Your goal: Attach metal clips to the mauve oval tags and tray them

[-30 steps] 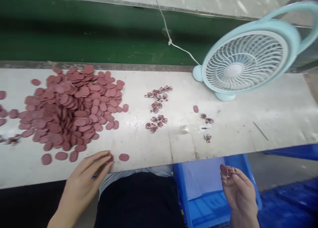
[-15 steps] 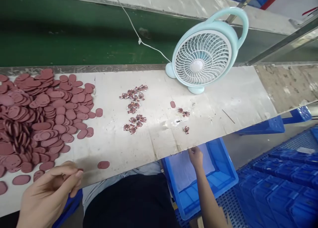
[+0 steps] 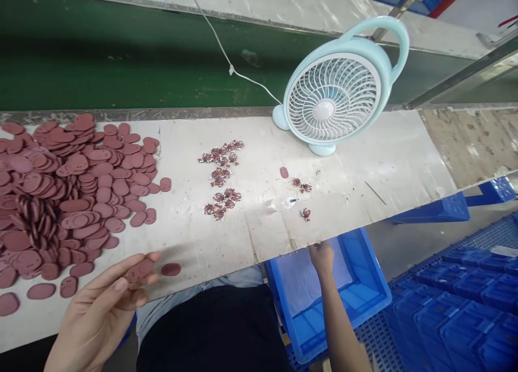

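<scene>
In my left hand [image 3: 109, 302], thumb and fingers pinch a flat reddish-brown oval piece [image 3: 140, 270] with small holes, its face turned up. A similar oval piece [image 3: 171, 269] lies on the table just right of the fingertips. Left of the hand spreads a large heap of these oval pieces [image 3: 87, 183]. My right hand [image 3: 322, 257] is curled at the table's front edge, above a blue bin [image 3: 297, 334]; what its fingers hold, if anything, is hidden. Small dark-brown and white figures [image 3: 222, 202] sit in clusters mid-table, with a few more [image 3: 301, 186] farther right.
A light-blue fan [image 3: 334, 99] stands at the back of the table, its white cable [image 3: 214, 37] running up and left. A small clear bottle with a dark tip [image 3: 288, 202], one smaller oval piece [image 3: 284, 172] and a thin stick [image 3: 375, 193] lie nearby. Blue crates [image 3: 465, 302] are at right.
My left hand has moved right and turned, bringing the oval piece in its fingers into full view. My right hand stays at the table edge. The view has shifted slightly.
</scene>
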The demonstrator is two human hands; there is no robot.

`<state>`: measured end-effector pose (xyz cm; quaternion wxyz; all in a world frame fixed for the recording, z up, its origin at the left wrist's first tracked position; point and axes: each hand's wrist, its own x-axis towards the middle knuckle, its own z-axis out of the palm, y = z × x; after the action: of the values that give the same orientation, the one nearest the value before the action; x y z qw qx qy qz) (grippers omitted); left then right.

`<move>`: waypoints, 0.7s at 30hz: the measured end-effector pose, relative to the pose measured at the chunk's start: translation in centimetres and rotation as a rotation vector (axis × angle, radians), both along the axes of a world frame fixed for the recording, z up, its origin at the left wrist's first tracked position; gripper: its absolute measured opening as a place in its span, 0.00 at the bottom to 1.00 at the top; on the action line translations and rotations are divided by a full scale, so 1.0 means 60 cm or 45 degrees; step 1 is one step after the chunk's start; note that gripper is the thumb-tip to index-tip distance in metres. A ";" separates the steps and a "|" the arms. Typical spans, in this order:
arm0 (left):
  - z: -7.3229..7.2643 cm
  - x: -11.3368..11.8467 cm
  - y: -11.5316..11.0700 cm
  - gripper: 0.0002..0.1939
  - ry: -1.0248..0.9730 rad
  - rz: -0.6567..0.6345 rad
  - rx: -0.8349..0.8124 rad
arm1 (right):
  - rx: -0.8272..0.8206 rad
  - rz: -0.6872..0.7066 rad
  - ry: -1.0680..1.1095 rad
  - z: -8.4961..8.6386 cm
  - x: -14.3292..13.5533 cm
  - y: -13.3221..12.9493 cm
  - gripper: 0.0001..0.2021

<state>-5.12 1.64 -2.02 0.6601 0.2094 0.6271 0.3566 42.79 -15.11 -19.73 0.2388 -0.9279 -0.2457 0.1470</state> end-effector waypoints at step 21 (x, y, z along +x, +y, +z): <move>0.013 0.166 -0.051 0.14 -0.886 -0.227 -0.053 | 1.166 0.157 2.368 0.286 -0.233 0.271 0.20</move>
<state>4.82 -1.42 -1.21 0.8668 0.1159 0.3510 0.3347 28.83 1.18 -2.59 0.6558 -0.2545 -0.0437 0.7094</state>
